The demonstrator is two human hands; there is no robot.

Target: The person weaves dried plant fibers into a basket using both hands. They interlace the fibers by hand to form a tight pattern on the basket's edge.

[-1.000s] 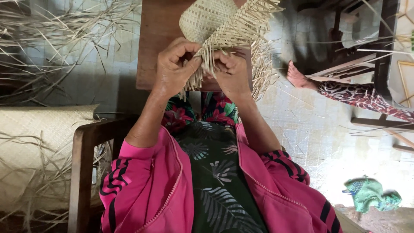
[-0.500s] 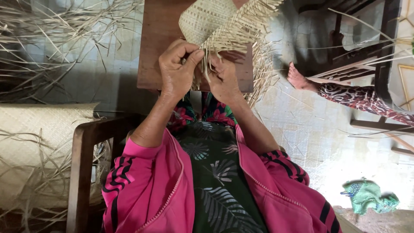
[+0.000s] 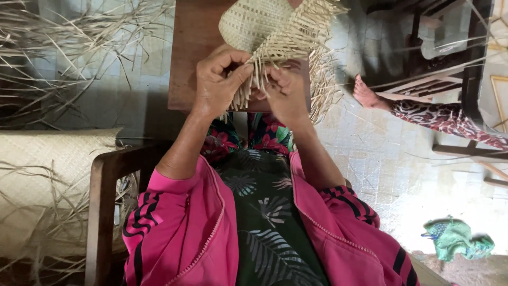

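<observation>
Loose straw strips (image 3: 248, 87) of a woven mat (image 3: 254, 24) were pinched in the closed grip of left hand (image 3: 217, 82) and right hand (image 3: 286, 92) over the wooden bench (image 3: 193, 47)

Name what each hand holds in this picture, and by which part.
Both the left hand and right hand grip the woven straw piece by its loose, unwoven strands at the near edge.

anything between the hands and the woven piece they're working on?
Nothing visible. The left hand and right hand both pinch the loose strips at the edge of the woven mat directly, above the wooden stool.
</observation>
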